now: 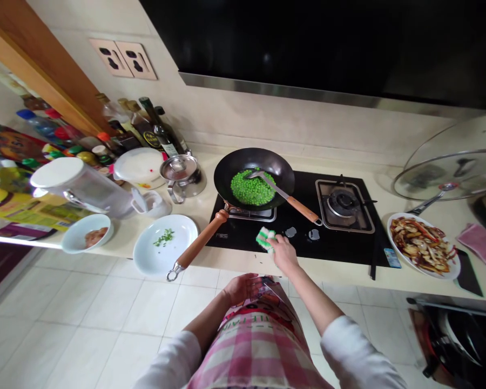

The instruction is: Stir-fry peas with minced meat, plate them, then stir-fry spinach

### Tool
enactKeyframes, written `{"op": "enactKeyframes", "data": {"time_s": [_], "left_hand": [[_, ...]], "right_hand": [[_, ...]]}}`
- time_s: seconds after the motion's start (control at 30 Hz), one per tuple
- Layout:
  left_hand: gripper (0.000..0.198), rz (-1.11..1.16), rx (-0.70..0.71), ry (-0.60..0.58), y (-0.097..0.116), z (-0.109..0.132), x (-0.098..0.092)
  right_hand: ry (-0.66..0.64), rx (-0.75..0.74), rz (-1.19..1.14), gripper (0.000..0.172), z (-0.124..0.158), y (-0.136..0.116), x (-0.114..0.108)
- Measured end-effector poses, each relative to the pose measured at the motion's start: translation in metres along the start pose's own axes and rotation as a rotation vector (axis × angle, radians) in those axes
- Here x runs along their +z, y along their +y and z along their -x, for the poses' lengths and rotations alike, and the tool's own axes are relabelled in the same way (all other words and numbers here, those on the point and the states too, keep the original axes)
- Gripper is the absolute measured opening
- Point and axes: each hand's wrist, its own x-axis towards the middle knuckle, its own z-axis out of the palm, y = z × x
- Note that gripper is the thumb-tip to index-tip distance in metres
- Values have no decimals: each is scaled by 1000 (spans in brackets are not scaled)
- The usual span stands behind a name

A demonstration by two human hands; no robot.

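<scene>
My right hand (284,254) is closed on a green-and-white striped cloth (265,238), pressed to the front edge of the black glass hob (243,239). Palm up, my left hand (243,288) is held below the counter edge in front of the apron, fingers stretched out and nothing in it. Behind the cloth a black wok (227,162) sits on the left burner with green peas (251,189) inside. A spatula (295,204) with a wooden handle rests in the wok, its handle reaching over the hob. Small dark crumbs lie on the counter near my right hand.
The wok's wooden handle (202,243) juts over the counter's front edge. Left of it stand a plate (141,259) with chopped greens, a bowl (71,237) with meat, a jug (93,183) and several bottles. A plate of cooked food (423,246) and a glass lid (465,170) are right.
</scene>
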Motion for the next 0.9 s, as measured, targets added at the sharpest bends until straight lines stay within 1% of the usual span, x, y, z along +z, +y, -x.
{"op": "enactKeyframes", "data": {"time_s": [0.1,0.17,0.27,0.33,0.4,0.43,0.5,0.57,0.63,0.67,0.73,0.83,0.9], "left_hand": [[18,34,-21,-22,-1,-4,0],[21,53,-46,-47,-1,-8,0],[25,81,-92,-89,-2,-14,1],[28,93,-123,-116,-3,-17,2],[30,99,-147,-140,-4,-21,3],[31,100,-155,-150,-4,-22,3],[32,102,-163,-168,-4,-25,2],[31,102,-162,-181,-4,-27,0],[31,102,-150,-193,-5,-28,-3],[31,102,-142,-200,-5,-29,-4],[31,103,-130,-213,-5,-29,-6],[30,94,-124,-228,-4,-31,-8],[29,85,-118,-231,-3,-32,-11]], "right_hand": [[-24,-57,-62,56,17,1,4],[-9,-48,-104,61,33,14,1],[39,50,-138,61,59,45,-1],[71,140,-136,58,74,60,5],[99,202,-126,57,81,61,17],[107,211,-123,58,81,55,25],[102,185,-128,59,77,31,41],[71,121,-143,60,70,1,53],[29,54,-157,58,61,-26,56],[7,26,-162,57,57,-34,53],[-24,-3,-164,54,46,-38,40],[-12,15,-129,55,23,-25,14],[7,47,-81,53,4,-16,4]]}}
